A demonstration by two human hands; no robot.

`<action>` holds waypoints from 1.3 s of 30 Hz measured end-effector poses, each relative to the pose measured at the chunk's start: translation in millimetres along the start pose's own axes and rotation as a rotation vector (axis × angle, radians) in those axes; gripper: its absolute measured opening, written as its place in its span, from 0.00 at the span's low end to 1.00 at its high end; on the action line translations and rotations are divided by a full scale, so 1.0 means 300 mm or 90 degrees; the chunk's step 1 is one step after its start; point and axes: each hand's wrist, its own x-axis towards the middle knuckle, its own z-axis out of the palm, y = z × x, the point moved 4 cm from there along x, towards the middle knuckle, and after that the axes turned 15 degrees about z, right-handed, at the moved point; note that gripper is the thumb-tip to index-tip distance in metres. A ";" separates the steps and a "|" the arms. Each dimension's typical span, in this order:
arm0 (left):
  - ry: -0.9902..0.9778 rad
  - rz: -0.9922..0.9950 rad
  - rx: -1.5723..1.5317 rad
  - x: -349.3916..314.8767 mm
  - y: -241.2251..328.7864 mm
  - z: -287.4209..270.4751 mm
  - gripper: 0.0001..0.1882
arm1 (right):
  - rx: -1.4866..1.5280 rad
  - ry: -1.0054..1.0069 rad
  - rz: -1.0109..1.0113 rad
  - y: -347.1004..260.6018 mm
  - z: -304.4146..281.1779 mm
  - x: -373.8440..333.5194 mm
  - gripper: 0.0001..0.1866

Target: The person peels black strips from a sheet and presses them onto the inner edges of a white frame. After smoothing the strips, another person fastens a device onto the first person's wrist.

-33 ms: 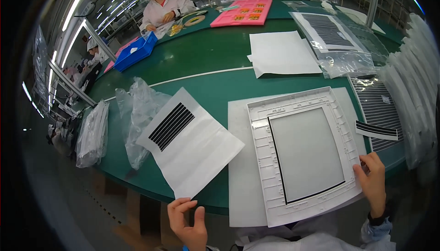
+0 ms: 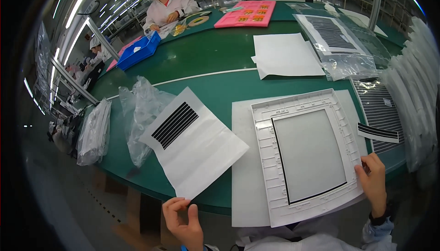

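Observation:
A white plastic frame (image 2: 266,173) lies tilted on a white foam sheet (image 2: 245,159). Black strips run along the left and bottom edges of its opening. At the frame's right edge, my right hand (image 2: 373,177) grips the rim between thumb and fingers. A white backing sheet (image 2: 206,152) with a block of black strips (image 2: 175,125) rests left of the foam. Its lower corner meets the fingertips of my left hand (image 2: 183,223); the thumb stands apart, and the hand appears open. A small white piece with black strips (image 2: 378,133) is right of the frame.
Clear plastic bags (image 2: 142,113) lie at the left. White sheets (image 2: 284,56) and bagged striped sheets (image 2: 334,35) are farther back. A row of wrapped parts (image 2: 412,90) stands at the right. Beyond are a blue bin (image 2: 140,51), a pink tray (image 2: 245,14) and a co-worker (image 2: 167,10).
The whole view has shifted slightly, with the scene a little to the right. My left hand has moved slightly left and its thumb stays apart. My right hand remains at the frame's edge.

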 end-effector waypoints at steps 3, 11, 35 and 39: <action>0.063 -0.052 -0.007 -0.010 -0.142 -0.048 0.07 | -0.057 0.020 -0.062 0.031 0.005 0.048 0.05; -0.034 -0.177 0.085 -0.020 -0.215 -0.068 0.23 | -0.061 -0.029 -0.133 0.016 -0.067 0.219 0.04; -0.057 -0.069 0.462 0.310 -0.511 0.025 0.38 | -0.083 -0.320 -0.737 -0.882 0.513 -0.091 0.25; -0.127 -0.208 0.282 0.356 -0.527 0.026 0.40 | -0.129 -0.334 -0.833 -0.853 0.681 -0.186 0.28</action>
